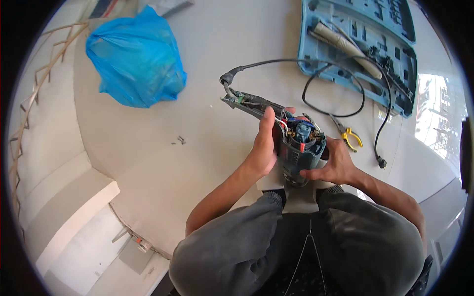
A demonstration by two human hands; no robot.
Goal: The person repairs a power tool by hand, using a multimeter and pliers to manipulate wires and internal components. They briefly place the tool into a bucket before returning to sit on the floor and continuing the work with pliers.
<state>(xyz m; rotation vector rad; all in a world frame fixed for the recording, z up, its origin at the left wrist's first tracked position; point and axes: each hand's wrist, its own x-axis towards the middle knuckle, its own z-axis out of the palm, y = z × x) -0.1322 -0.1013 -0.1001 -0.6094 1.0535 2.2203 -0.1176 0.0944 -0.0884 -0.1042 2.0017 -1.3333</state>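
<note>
Between my two hands is a dark blue-green corded power tool (295, 159) with its housing opened at the back. Wires, a round motor end and small red and blue parts show inside it. My left hand (265, 143) grips the tool's left side, thumb up along the opened handle (250, 104), which points to the far left. My right hand (337, 163) is wrapped round the lower right of the body, thumb across its front. From the handle's end runs a black power cord (276, 61), looping right to a plug (381, 162). Some of my fingers are hidden behind the tool.
Yellow-handled pliers (351, 135) lie right of the tool, near the cord. An open blue tool case (316, 74) with a pale tube (345, 47) sits far right. Several small screws (180, 140) lie on the floor to the left. A blue plastic bag (138, 59) stands far left.
</note>
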